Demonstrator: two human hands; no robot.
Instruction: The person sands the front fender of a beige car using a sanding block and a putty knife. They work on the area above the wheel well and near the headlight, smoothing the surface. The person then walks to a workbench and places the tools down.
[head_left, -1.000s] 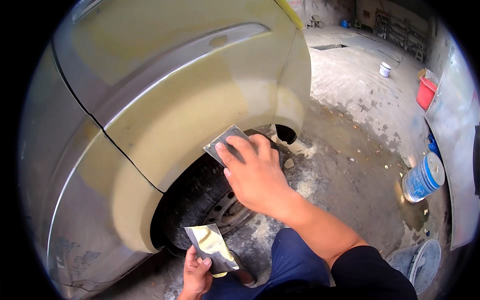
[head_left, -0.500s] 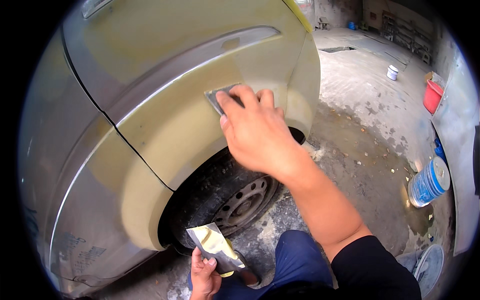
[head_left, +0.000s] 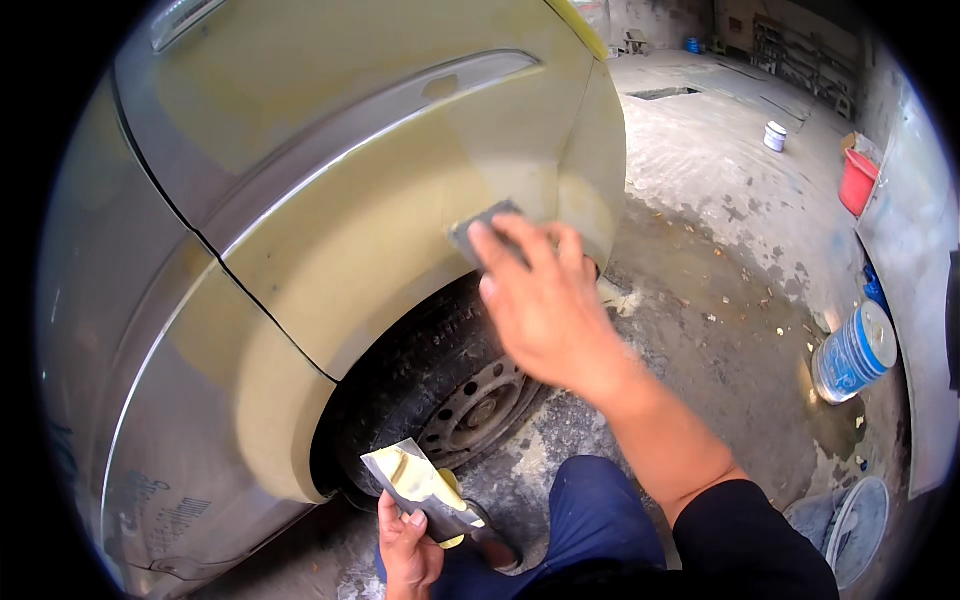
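Note:
My right hand (head_left: 555, 315), slightly blurred, grips a thin dark grey putty spreader (head_left: 487, 222) between thumb and fingers. The spreader lies at the yellowish rear panel (head_left: 380, 250) of a vehicle, just above the wheel arch; I cannot tell whether its edge touches. Low in the picture, my left hand (head_left: 407, 550) is closed around a flat grey putty knife (head_left: 452, 520). A thick smear of pale yellow putty (head_left: 415, 476) covers much of its blade. The knife is in front of the tyre (head_left: 385, 425), apart from the bodywork.
The steel wheel (head_left: 478, 412) sits under the arch, beside my bent knee (head_left: 605, 510). On the wet, stained floor to the right stand a blue-and-white bucket (head_left: 852, 352), a clear tub (head_left: 860, 532), a red bucket (head_left: 858, 182) and a small white can (head_left: 774, 136).
My right hand has moved the spreader down and to the right along the panel, nearer the wheel arch. The left hand keeps the putty knife in nearly the same place.

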